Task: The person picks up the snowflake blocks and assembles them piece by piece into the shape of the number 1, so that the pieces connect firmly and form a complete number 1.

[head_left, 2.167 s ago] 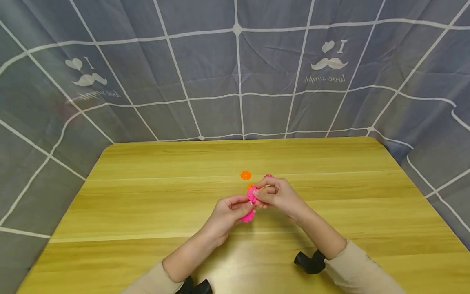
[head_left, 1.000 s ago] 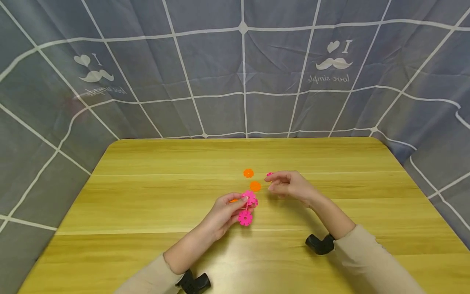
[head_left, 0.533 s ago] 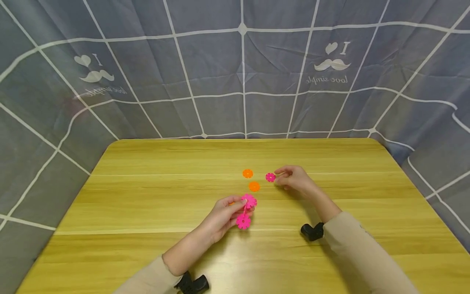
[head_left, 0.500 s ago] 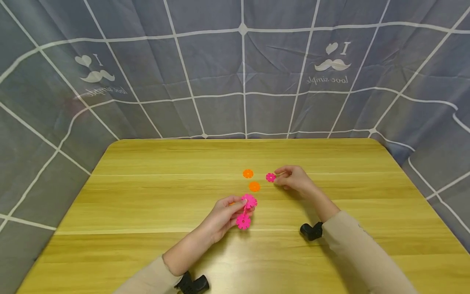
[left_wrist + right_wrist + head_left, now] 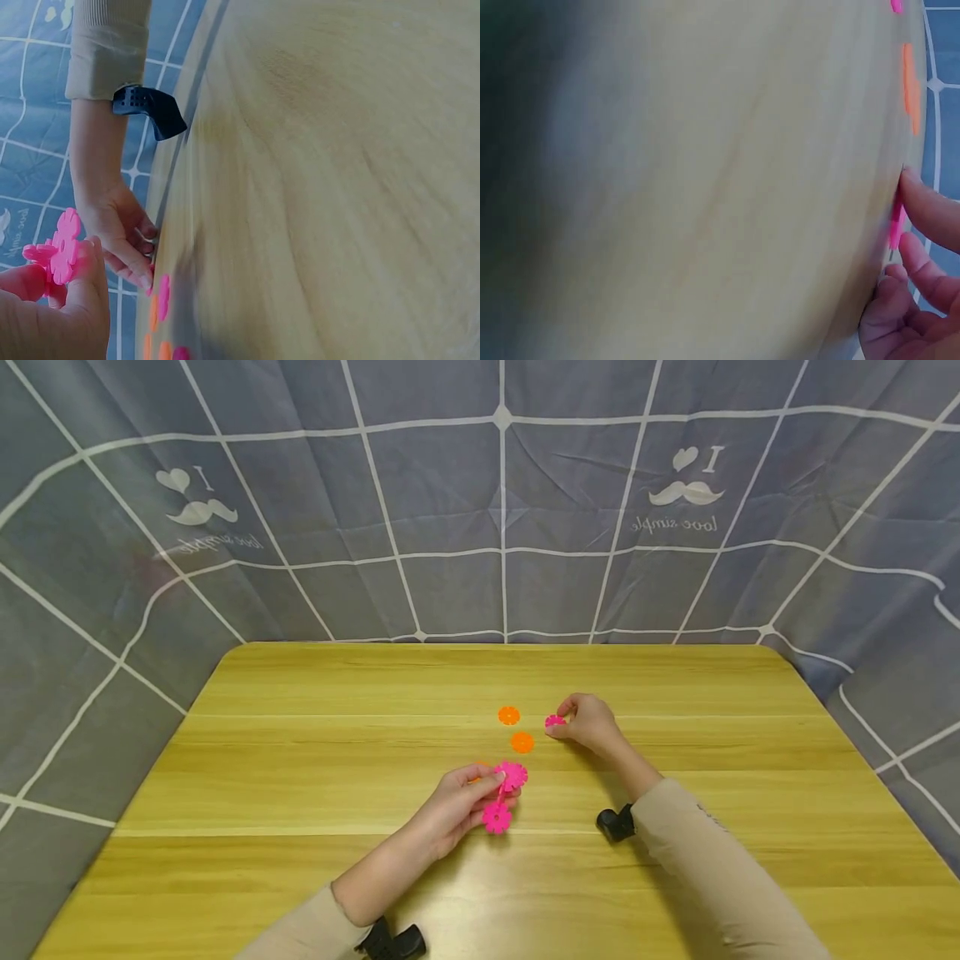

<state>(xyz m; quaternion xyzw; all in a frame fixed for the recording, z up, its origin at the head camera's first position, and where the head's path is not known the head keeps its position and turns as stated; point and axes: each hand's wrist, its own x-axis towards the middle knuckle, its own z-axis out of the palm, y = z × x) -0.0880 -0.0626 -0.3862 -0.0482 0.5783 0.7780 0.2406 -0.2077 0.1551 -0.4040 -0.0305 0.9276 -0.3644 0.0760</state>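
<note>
My left hand (image 5: 457,806) pinches a joined cluster of pink notched snowflake discs (image 5: 497,817) between thumb and fingers, raised above the table. In the left wrist view the cluster (image 5: 63,247) shows discs slotted together at angles. My right hand (image 5: 592,727) is lowered to the tabletop around a single pink snowflake disc (image 5: 555,721). In the right wrist view, its thumb and a finger grip opposite edges of that disc (image 5: 897,221), which stays close to the wood. The thumb covers part of it in the head view.
Two orange snowflake discs (image 5: 509,716) lie left of my right hand, and another orange disc (image 5: 482,767) is partly hidden behind my left hand. The left wrist view shows more pink discs (image 5: 163,298) on the wooden table (image 5: 300,760). A grey gridded curtain (image 5: 450,510) surrounds the table.
My right hand has left the pink cluster, reached out to the far right, and closed its thumb and finger on the lone pink disc. The left hand keeps holding the cluster, slightly lower.
</note>
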